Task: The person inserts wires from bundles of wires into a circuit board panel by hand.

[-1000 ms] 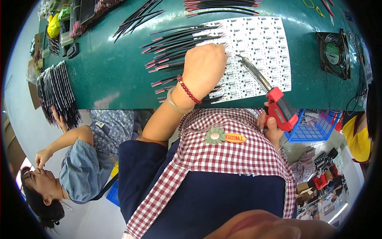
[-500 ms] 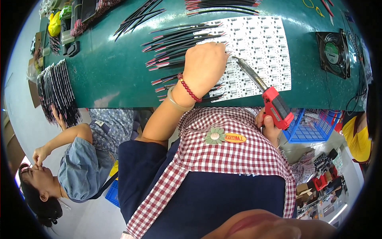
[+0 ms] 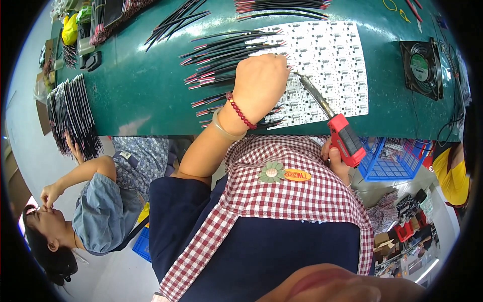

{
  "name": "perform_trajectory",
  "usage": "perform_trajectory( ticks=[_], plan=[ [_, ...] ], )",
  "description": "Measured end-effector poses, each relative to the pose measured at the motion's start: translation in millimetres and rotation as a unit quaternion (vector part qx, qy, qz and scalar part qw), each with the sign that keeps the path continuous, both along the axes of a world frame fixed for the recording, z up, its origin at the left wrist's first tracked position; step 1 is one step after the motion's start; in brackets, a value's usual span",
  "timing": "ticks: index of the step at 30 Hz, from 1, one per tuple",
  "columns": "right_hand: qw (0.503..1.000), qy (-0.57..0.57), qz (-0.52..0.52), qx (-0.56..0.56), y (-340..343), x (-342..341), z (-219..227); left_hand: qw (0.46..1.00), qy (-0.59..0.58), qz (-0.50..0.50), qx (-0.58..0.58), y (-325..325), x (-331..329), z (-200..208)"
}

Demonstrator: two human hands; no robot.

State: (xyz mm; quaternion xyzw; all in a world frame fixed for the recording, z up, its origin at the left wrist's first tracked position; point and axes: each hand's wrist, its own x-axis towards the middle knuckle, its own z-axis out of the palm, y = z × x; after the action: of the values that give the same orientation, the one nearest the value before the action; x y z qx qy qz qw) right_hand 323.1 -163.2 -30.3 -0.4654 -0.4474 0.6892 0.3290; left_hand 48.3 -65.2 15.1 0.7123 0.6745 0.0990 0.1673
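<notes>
My left hand [image 3: 262, 78], with a red bead bracelet and a pale bangle at its wrist, is closed over the left part of a white sheet of circuit boards [image 3: 332, 65]. A thin wire end [image 3: 290, 68] shows at its fingertips; the rest of its grip is hidden beneath the hand. My right hand [image 3: 336, 160] is wrapped round the red and black handle of a soldering iron [image 3: 346, 140]. The iron's tip meets the board close to that wire end. Black wires [image 3: 214, 59] with red and white ends lie in rows along the sheet's left edge.
More black wires [image 3: 176, 22] lie at the back, and a wire bundle [image 3: 75, 113] hangs over the table's left edge. A black fan [image 3: 421, 69] stands at right. Below the edge is a blue crate [image 3: 392, 163]. A co-worker [image 3: 103, 211] sits at left.
The iron's handle and my right hand have shifted slightly left and down, while the tip stays near the same spot. My left hand has hardly moved.
</notes>
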Motion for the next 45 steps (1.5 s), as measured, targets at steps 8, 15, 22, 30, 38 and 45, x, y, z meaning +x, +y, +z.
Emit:
perform_trajectory(
  ticks=[8,15,22,30,38,45],
  plan=[
    [0.983,-0.142,0.044,0.108,-7,14,-16,1.000,0.017,-0.011,-0.008,1,-1,1],
    [0.976,-0.173,0.034,0.125,-2,9,-16,1.000,0.016,-0.015,0.000,1,-1,0],
    [0.991,-0.094,0.001,0.093,-6,6,-7,0.999,0.027,-0.016,-0.019,4,-1,1],
    [0.989,-0.107,0.029,0.094,-6,11,-16,0.999,0.031,-0.018,-0.021,4,-2,0],
    [0.977,-0.191,0.028,0.094,-13,15,-31,0.999,0.032,-0.026,-0.004,4,-2,1],
    [0.987,-0.123,0.031,0.098,-4,7,-20,0.999,0.041,-0.033,-0.007,5,-4,-1]
  ],
)
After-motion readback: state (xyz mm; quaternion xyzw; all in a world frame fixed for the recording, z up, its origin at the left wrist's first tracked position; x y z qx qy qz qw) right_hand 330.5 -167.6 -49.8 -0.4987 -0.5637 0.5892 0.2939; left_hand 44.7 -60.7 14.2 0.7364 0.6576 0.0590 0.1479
